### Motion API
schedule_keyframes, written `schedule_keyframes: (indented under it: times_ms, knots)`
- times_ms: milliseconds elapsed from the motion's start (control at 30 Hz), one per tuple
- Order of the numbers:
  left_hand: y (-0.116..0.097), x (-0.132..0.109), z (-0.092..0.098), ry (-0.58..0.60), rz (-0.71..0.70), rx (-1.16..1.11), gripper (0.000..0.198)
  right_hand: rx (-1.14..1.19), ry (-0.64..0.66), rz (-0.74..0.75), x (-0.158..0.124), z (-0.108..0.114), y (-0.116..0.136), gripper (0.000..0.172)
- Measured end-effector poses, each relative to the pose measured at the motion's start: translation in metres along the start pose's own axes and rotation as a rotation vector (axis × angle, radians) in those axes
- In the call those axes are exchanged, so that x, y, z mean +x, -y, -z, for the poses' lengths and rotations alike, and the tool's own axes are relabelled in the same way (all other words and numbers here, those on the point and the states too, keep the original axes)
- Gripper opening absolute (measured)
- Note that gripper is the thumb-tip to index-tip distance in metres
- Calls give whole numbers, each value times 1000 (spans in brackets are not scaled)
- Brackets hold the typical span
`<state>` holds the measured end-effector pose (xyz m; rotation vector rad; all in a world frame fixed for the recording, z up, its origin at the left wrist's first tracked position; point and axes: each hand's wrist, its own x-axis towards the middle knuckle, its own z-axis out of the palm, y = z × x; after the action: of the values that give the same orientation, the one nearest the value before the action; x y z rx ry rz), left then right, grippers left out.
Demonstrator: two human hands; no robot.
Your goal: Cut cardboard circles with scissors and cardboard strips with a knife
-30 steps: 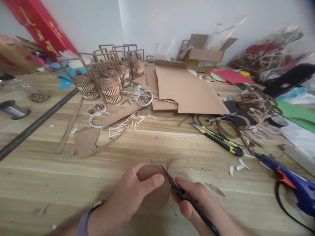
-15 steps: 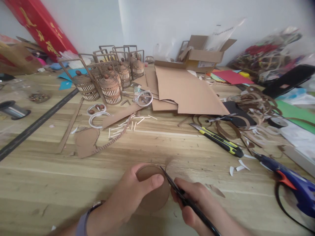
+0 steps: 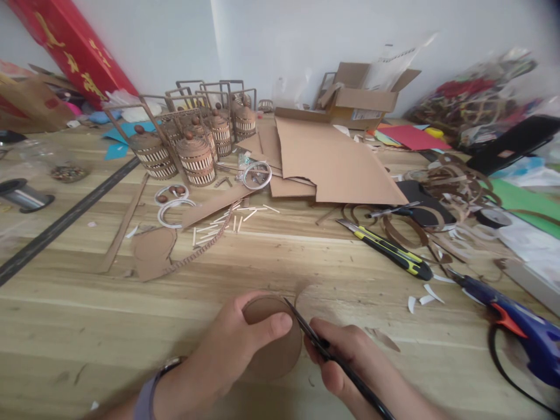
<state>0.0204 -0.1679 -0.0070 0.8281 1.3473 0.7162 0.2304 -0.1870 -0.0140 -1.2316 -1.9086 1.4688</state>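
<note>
My left hand is closed around a round brown cardboard disc, its thumb lying across the face and the fingers hidden behind. Black tweezers, slim and pointed, are gripped in my right hand. Their tip rests at the disc's upper right edge, close to my left thumb; whether the prongs are closed there I cannot tell. A small brown scrap lies on the table beyond my right fingers.
Lidded baskets with tall handles stand at the back left. Cardboard sheets lie in the middle. A yellow-black utility knife and a blue glue gun are on the right. White sticks lie scattered ahead.
The tweezers' tip has shifted very slightly along the disc's edge, and my left thumb has moved a touch to the right. Both hands keep their hold.
</note>
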Motion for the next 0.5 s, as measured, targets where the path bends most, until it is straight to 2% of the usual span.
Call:
schedule_keyframes:
  times_ms: [233,500]
  knots:
    - [-2,0,0,-15,52,29,54,-1,-2,-5,-1,0,1,73]
    - [-2,0,3,-23,56,41,56,6,18,-6,2,1,2,74]
